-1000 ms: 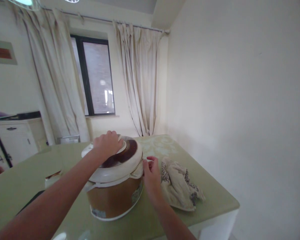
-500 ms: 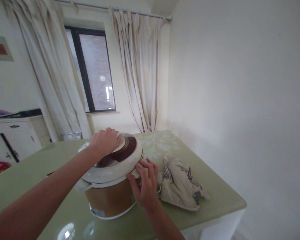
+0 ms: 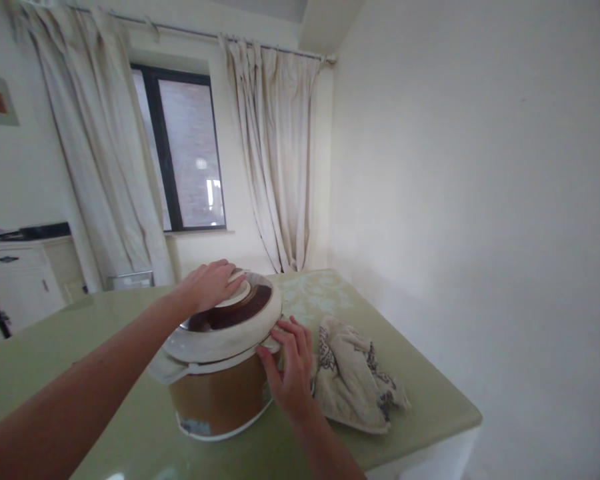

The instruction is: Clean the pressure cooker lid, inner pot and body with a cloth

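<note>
A slow cooker [image 3: 220, 397] with a tan body and white rim stands on the green-topped table. On it sits a white-rimmed lid [image 3: 205, 347] with a brown see-through centre, and a thin dark gap shows between lid and rim at the front. My left hand [image 3: 207, 287] lies over the round white knob of the lid, its fingers bent over the far side. At the cooker's right, my right hand [image 3: 291, 357] grips the side handle, with fingertips close to the lid's edge. The handle is partly hidden by that hand.
A crumpled beige cloth [image 3: 350, 377] with dark patterns lies just right of my right hand. The tabletop [image 3: 430, 393] ends at the right near a white wall. Behind stand curtains [image 3: 280, 147], a window [image 3: 190, 147] and a white cabinet [image 3: 20, 273] at the left.
The view has shifted slightly. My left hand's fingers look flatter over the lid's knob. The right hand keeps its place on the handle.
</note>
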Demonstrator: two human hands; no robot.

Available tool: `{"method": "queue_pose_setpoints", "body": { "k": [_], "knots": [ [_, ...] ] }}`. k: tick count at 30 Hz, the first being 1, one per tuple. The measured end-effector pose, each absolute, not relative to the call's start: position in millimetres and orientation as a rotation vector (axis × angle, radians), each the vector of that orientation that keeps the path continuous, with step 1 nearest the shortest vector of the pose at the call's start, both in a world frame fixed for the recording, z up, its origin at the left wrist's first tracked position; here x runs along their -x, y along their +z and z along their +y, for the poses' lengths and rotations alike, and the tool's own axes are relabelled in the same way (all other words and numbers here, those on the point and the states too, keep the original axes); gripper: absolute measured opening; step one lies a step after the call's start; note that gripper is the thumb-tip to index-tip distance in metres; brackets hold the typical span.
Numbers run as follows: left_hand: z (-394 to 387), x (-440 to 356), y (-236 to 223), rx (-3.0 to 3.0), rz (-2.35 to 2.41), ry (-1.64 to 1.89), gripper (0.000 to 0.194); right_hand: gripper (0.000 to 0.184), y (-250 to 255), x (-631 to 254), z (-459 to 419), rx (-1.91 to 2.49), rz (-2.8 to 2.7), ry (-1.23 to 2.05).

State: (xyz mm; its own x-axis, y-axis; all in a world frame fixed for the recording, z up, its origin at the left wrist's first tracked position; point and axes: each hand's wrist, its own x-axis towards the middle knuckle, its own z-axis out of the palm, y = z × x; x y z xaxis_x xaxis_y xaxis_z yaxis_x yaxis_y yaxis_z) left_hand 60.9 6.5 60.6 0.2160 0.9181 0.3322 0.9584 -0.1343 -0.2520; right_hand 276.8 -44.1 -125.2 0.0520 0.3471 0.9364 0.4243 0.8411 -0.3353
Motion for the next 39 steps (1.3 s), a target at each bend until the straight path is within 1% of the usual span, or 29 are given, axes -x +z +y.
{"method": "queue_pose_setpoints", "body": {
  "k": [4,9,13,16,21,25,28,32,36,37,39],
  "knots": [
    [8.0,-65.3,58.8,2.089,-1.759,-0.126,0.064,0.023,-124.2,-278.7,-43.9,0.637,-1.529,-0.052],
    [-2.0,-78.9,72.7,1.902,-1.979,-0.198,0.062,0.024,-121.0,-284.3,-43.4,0.647,-1.535,-0.025],
    [-8.7,-70.0,88.4,1.905,-2.017,-0.208,0.063,0.023,-120.2,-284.4,-43.1,0.643,-1.508,-0.024],
    [-12.8,-60.7,89.2,1.926,-2.004,-0.219,0.065,0.024,-121.7,-284.4,-41.7,0.652,-1.502,-0.033],
    [-23.3,-58.2,84.4,1.9,-2.015,-0.401,0.066,0.025,-126.0,-297.5,-24.3,0.667,-1.571,-0.006],
    [-31.2,-66.6,95.2,1.897,-2.034,-0.581,0.066,0.029,-121.5,-316.9,-5.4,0.728,-1.611,0.152],
    [-27.9,-79.5,102.2,1.926,-2.04,-0.6,0.063,0.034,-101.4,-328.2,-3.1,0.765,-1.605,0.229],
    [-15.2,-104.3,97.2,1.897,-2.084,-0.543,0.059,0.036,-42.5,-326.4,-12.2,0.664,-1.62,0.14],
    [-10.9,-124.7,83.9,1.846,-2.111,-0.499,0.056,0.031,21.4,-304.0,-11.5,0.679,-1.839,0.097],
    [-11.1,-127.0,80.7,1.846,-2.118,-0.489,0.054,0.031,32.1,-297.4,-8.2,0.71,-1.913,0.119],
    [-10.9,-127.1,75.0,1.861,-2.126,-0.478,0.05,0.039,45.2,-285.2,1.0,0.802,-2.049,0.206]
  ]
}}
